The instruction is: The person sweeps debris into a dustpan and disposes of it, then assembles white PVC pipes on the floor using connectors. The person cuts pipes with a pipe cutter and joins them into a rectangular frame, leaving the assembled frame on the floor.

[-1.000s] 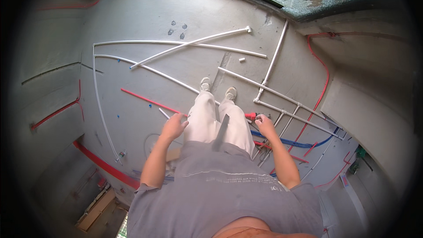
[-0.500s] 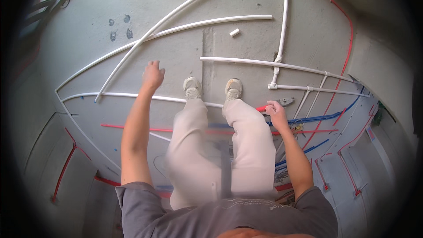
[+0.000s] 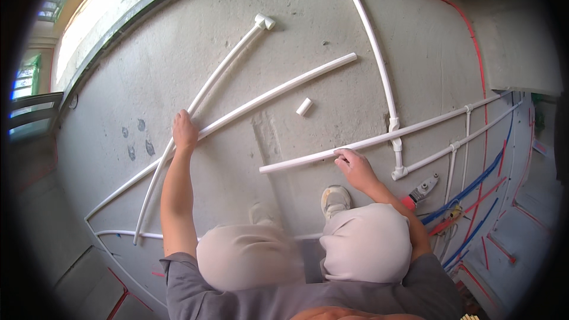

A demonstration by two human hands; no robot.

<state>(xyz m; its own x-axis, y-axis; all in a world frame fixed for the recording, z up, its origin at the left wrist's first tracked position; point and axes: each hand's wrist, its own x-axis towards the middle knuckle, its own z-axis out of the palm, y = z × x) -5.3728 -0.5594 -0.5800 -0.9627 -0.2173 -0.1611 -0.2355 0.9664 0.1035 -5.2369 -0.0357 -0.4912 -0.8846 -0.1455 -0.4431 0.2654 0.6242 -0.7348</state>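
My left hand [image 3: 185,131] is closed round a long white plastic pipe [image 3: 220,73], close to where it crosses another one. A white tee fitting [image 3: 265,22] caps the far end of this pipe. The crossing pipe [image 3: 278,89] lies on the floor and runs up to the right. My right hand [image 3: 357,170], fingers loosely bent and apart, is at the near edge of a third white pipe [image 3: 314,159]; whether it touches is unclear. A pipe cutter [image 3: 423,189] with a red handle lies on the floor beside my right forearm.
A short white pipe piece [image 3: 304,106] lies on the concrete floor [image 3: 207,12] between the pipes. To the right is a joined white pipe frame with an elbow [image 3: 399,173]. Blue pipes [image 3: 468,186] and a red line [image 3: 474,35] run farther right. A window opening [image 3: 106,9] is at the upper left.
I have crouched lower. My left hand has reached forward onto the pipe with the tee. My right hand has moved from the cutter's red handle forward to the third pipe's edge.
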